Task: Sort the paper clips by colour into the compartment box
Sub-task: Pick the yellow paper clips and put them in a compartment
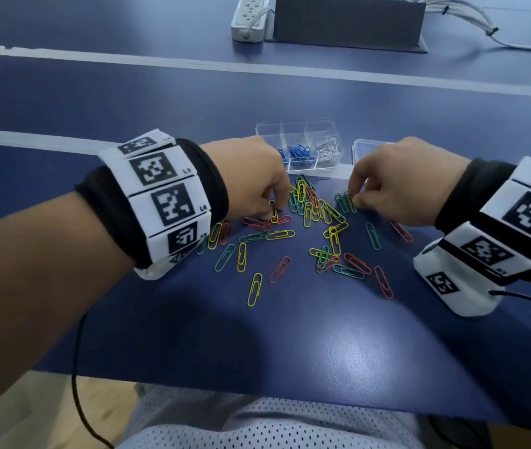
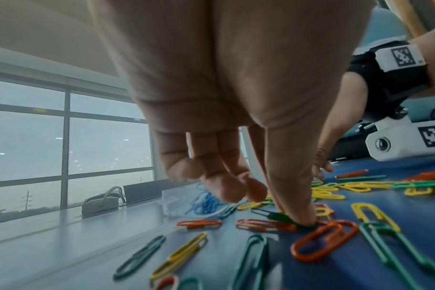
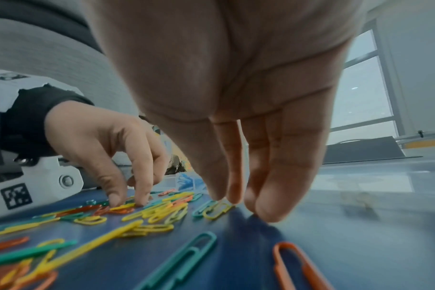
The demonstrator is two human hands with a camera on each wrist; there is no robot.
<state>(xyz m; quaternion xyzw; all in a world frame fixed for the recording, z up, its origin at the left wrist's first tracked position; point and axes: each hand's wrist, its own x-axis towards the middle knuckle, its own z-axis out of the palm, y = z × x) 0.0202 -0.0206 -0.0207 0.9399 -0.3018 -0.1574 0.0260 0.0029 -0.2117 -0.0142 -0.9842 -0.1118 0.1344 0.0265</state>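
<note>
Several yellow, green and orange paper clips point(image 1: 309, 228) lie scattered on the blue table point(image 1: 322, 335). Behind them stands the clear compartment box point(image 1: 269, 131), with blue clips point(image 1: 296, 153) in one compartment and silver clips point(image 1: 327, 149) in the compartment to its right. My left hand point(image 1: 273, 207) reaches down at the pile's left side; its thumb point(image 2: 298, 206) and forefinger pinch a green clip point(image 2: 276, 214) against the table, the other fingers curled. My right hand point(image 1: 354, 197) is at the pile's right side, thumb and forefinger tips point(image 3: 220, 193) closed on the end of a yellow clip point(image 3: 215, 211).
A second clear plastic piece point(image 1: 367, 147) sits right of the box. A power strip point(image 1: 251, 17), a dark panel point(image 1: 348, 21) and white cables point(image 1: 471, 21) lie at the table's back. The table's front edge point(image 1: 257, 388) is close to my lap.
</note>
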